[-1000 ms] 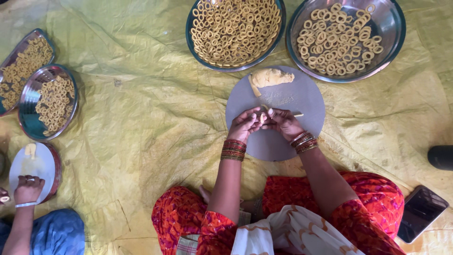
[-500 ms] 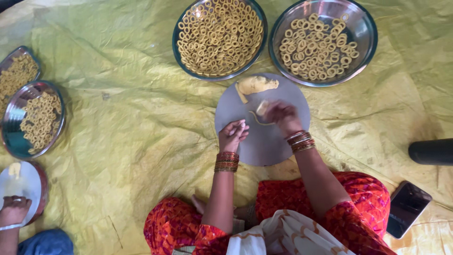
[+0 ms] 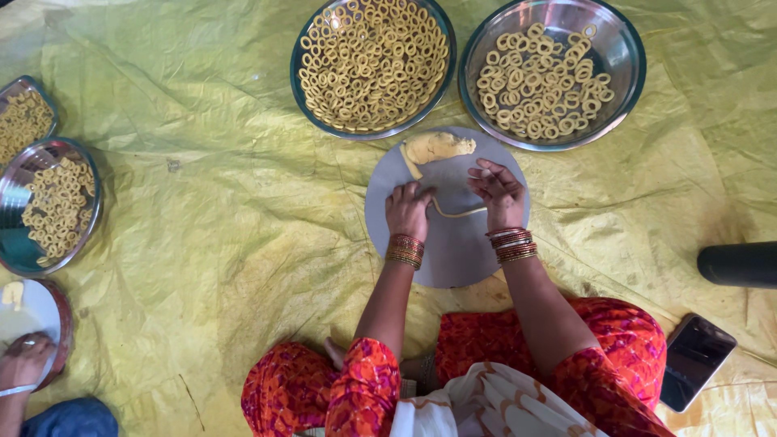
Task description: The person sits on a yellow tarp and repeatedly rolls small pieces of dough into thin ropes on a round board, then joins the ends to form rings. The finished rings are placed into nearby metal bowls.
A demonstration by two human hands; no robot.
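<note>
My hands, left (image 3: 409,209) and right (image 3: 498,193), lie flat and open on the round grey board (image 3: 453,251), pressing a thin dough rope (image 3: 457,214) between them.

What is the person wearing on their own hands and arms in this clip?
Both forearms are bare, no sleeves or gloves. The left hand has a stack of red and gold bangles at the wrist; the right hand has a similar stack. I cannot make out any rings.
</note>
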